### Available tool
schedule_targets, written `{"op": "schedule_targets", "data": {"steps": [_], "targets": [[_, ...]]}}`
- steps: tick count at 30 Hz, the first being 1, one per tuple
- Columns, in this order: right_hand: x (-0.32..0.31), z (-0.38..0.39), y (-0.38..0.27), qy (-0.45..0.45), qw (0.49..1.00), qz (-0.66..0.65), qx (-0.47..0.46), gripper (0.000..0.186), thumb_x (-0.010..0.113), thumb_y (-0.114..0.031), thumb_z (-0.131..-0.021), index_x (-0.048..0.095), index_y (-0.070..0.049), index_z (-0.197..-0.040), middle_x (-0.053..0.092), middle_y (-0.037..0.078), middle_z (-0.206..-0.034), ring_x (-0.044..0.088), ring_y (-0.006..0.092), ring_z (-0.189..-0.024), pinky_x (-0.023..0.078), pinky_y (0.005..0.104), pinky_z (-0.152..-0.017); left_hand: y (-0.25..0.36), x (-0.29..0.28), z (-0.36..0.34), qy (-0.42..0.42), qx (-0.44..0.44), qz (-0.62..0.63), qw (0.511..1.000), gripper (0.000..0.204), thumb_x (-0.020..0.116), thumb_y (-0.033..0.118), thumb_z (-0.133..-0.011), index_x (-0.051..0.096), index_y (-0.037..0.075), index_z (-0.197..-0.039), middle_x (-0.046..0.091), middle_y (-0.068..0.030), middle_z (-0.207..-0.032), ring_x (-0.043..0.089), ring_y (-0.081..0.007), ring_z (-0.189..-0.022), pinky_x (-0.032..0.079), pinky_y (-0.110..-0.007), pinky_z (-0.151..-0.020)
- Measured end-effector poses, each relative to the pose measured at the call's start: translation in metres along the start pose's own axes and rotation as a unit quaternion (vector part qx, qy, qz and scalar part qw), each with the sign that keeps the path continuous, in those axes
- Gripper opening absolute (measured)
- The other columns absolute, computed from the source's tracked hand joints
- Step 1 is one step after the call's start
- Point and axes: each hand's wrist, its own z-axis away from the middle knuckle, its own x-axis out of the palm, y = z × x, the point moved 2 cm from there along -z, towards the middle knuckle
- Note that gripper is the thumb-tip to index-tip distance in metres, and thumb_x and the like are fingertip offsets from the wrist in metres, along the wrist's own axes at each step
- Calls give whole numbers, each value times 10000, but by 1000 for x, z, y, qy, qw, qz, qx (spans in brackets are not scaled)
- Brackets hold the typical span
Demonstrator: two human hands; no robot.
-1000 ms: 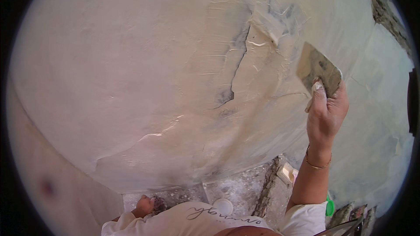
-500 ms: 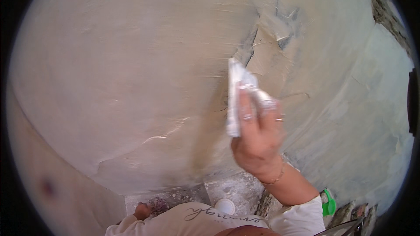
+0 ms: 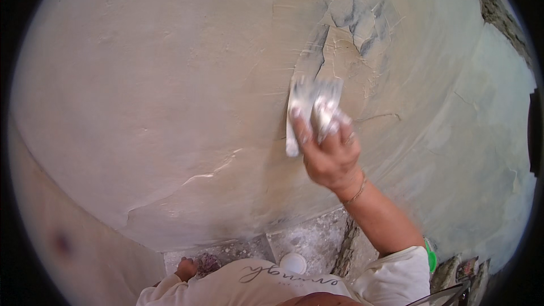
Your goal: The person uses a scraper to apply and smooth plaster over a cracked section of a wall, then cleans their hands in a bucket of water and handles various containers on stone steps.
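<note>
My right hand [image 3: 333, 156] is wrapped round a plastering trowel [image 3: 301, 93], its fingers smeared with white. The flat, pale blade lies against the wall [image 3: 170, 79], just below a patch of raised plaster [image 3: 343, 45] with dark bluish cracks and ragged edges. Motion blurs the blade and fingertips a little. Low on the left, my left hand [image 3: 185, 270] hangs by my side with its fingers curled in. A mottled purplish thing [image 3: 207, 264] is right beside it; whether the hand grips it is hard to make out.
Below, a white round lid or tub [image 3: 293, 263] stands on the speckled floor [image 3: 314, 238]. A green plastic thing [image 3: 432, 258] is behind my right sleeve, near rough stones [image 3: 447, 269]. Rough brown edging [image 3: 504, 17] runs at the upper right, and a dark object [image 3: 534, 133] is at the right rim.
My right hand has moved up and slightly left along the wall. The trowel has turned, so its blade shows broader, and more of the dark cracks above it are visible.
</note>
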Motion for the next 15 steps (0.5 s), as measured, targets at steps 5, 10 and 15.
{"op": "schedule_targets", "data": {"steps": [5,10,15], "targets": [[-27,65,-30,-140,980,-141,13,408,462,-41,-699,551,-70,-1096,541,143,-905,530,254,-798,454,318,-638,0,8,-9,-63,-134,92,985,403,348,264,-829,565,-63,-733,573,-251,-746,512,-425,-735,413,-446,-744],[-59,30,17,-120,962,-202,138,417,530,45,-625,578,-27,-1033,539,135,-880,525,272,-765,450,312,-667,-34,57,2,-123,-72,35,989,448,370,319,-813,585,-74,-784,564,-284,-804,513,-438,-791,401,-438,-814],[-65,-20,94,109,931,-223,268,316,506,86,-694,556,36,-1003,540,149,-931,526,245,-820,420,287,-683,-45,73,-3,-114,-200,57,972,323,406,253,-780,614,7,-768,579,-248,-789,544,-383,-797,421,-469,-737]]}}
